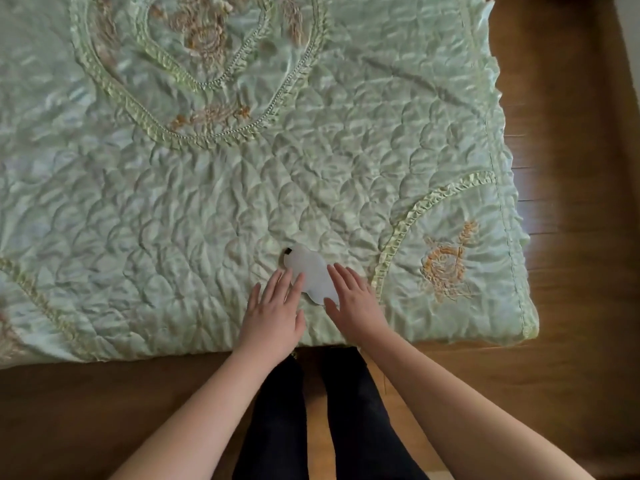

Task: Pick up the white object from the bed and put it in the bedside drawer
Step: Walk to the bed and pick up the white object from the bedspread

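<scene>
Two bare hands are shown spread flat, palms down, near the front edge of a bed. The left hand is laid open with its fingers extended, the fingertips touching or overlapping the near-left edge of a white object. The right hand is likewise held open, fingers apart, its thumb and index finger placed at the object's right and lower edges. Nothing is gripped by either hand. The white object, flat and lobed in outline with a small dark piece at its far-left end, is seen lying between the two hands on a pale green quilted bedspread. The bedspread is trimmed with ruffled satin bands and orange floral embroidery. A brown wooden floor is visible beside the bed, and dark-clothed legs are seen below.
</scene>
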Demonstrator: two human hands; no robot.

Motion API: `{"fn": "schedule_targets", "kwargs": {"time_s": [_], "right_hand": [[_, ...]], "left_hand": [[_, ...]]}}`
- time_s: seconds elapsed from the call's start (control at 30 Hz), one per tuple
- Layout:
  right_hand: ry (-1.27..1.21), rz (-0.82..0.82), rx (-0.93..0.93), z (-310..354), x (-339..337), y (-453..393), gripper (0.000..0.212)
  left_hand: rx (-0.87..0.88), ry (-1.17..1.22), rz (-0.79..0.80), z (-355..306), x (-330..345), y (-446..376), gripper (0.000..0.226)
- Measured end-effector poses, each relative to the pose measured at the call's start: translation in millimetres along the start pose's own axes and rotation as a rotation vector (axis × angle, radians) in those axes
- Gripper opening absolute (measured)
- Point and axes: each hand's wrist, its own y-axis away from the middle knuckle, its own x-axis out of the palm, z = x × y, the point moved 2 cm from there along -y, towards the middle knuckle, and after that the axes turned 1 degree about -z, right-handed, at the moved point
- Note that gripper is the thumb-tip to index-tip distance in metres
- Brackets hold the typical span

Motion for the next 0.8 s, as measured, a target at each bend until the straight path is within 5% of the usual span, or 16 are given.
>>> {"fn": "schedule_targets", "kwargs": {"time_s": [0.47,0.8], "right_hand": [[-0.073,-0.011,0.292,-40,90,-62,0.076],[0.054,0.039,0.348,-36,74,-67,0.045]], "left_hand": [[-0.027,0.066,0.077,26,93,-52,0.077],[-0.023,0.093,0.047,9,89,-50,0.083]]}}
